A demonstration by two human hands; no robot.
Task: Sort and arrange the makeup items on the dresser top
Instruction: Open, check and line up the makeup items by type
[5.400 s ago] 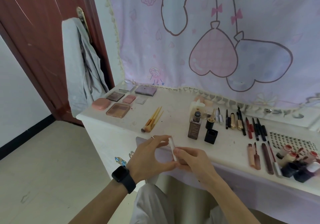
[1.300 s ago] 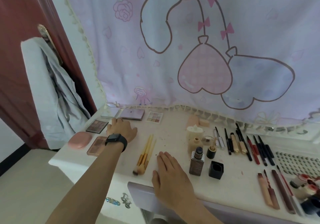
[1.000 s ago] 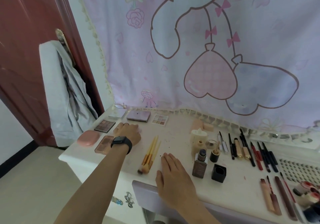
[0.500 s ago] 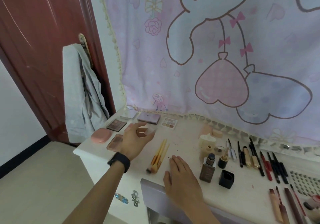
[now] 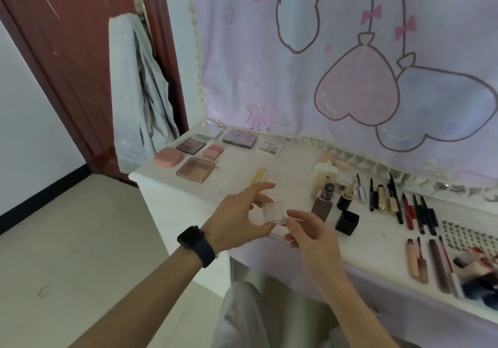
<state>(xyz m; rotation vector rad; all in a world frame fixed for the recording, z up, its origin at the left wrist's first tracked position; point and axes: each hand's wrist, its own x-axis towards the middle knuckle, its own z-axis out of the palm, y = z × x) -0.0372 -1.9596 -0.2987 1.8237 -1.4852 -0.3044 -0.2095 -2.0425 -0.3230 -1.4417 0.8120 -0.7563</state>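
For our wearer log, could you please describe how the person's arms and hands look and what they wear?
The left forearm and right forearm are bare, with no sleeves in view. The left wrist carries a black smartwatch with a dark rounded-rectangular face and a wide black strap. The left hand and right hand wear no gloves; the right wrist is bare.

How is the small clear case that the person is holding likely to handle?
The small clear case, pinched by the left hand, looks like thin rigid plastic, so it is probably stiff and light. Its glossy faces may be slippery between fingers. Flat and square, it should stay put rather than roll if set down.
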